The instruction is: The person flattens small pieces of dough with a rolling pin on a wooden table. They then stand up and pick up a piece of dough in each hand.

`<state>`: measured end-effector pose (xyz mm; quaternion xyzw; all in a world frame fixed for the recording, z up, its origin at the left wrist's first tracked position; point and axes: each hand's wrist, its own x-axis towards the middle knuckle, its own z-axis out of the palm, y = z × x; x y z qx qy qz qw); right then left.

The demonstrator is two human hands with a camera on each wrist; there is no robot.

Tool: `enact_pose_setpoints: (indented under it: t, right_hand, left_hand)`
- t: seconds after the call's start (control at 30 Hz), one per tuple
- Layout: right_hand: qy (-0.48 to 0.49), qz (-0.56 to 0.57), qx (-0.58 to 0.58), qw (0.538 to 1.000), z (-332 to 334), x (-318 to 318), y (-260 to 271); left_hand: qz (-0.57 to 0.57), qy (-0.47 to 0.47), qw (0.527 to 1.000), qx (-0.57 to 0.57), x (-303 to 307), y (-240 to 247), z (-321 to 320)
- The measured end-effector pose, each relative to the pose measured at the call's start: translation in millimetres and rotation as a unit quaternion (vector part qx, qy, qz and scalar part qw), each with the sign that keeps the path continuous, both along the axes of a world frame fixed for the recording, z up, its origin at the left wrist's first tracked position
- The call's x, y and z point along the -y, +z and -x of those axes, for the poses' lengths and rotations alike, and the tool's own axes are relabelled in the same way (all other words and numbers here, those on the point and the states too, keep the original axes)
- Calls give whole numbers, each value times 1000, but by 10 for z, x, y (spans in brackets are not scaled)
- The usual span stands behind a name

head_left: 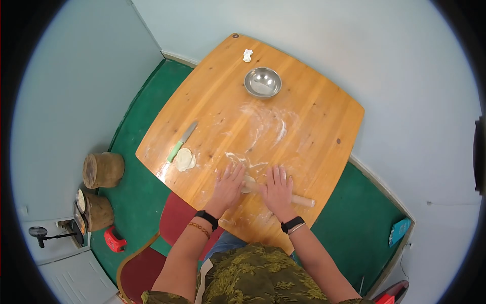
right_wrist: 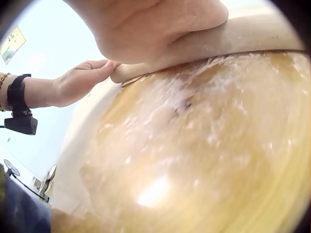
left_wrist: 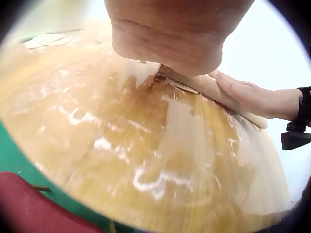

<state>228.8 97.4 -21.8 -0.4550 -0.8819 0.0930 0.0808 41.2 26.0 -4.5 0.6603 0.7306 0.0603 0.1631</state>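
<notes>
A pale wooden rolling pin (head_left: pixel 302 201) lies at the near part of the floured table. My right hand (head_left: pixel 277 192) rests on it with straight fingers pointing away from me. At the pin's other end, my left hand (head_left: pixel 229 187) lies with extended fingers, its thumb side at the pin. Between the hands a small flat round of dough (head_left: pixel 248 181) shows under the pin, partly hidden by it. In the right wrist view the pin (right_wrist: pixel 243 36) runs beneath the right palm, and the left hand's fingertips (right_wrist: pixel 104 69) touch its far end.
Left of the hands lie flattened dough rounds (head_left: pixel 184 160) beside a green-handled knife (head_left: pixel 182 142). A steel bowl (head_left: pixel 263 82) and a crumpled white piece (head_left: pixel 247 55) sit toward the far side of the wooden table (head_left: pixel 314 116). Red chairs (head_left: pixel 174 215) stand at the near left.
</notes>
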Motion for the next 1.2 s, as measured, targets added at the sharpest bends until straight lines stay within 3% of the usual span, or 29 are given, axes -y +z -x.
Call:
enact_pose_setpoints:
  t: [0.3, 0.47, 0.6, 0.7, 0.8, 1.0, 1.1, 1.2]
  right_hand:
    - [-63, 54, 1, 997, 112, -321, -8]
    - [-62, -10, -14, 998, 104, -436, -126]
    - [42, -9, -129, 991, -63, -467, -123]
    - [125, 60, -164, 977, -153, -430, 70]
    - [142, 89, -168, 971, -198, -413, -93]
    - [-28, 58, -209, 976, -207, -431, -6]
    - [-49, 60, -268, 960, -303, -431, -96]
    - [-52, 62, -237, 968, -405, -375, -109]
  left_hand:
    - [8, 37, 999, -23, -353, -132, 17]
    - [11, 50, 998, -22, -511, -86, 13]
    - [20, 91, 996, 5, -578, -66, 14]
    - [-38, 126, 991, -2, -513, -62, -8]
    - [-158, 180, 967, 81, -322, -198, -25]
    - [-135, 171, 970, 105, -128, -204, -174]
    - [-146, 164, 965, 142, -143, -149, -236]
    - [-111, 163, 969, 148, -186, -187, -243]
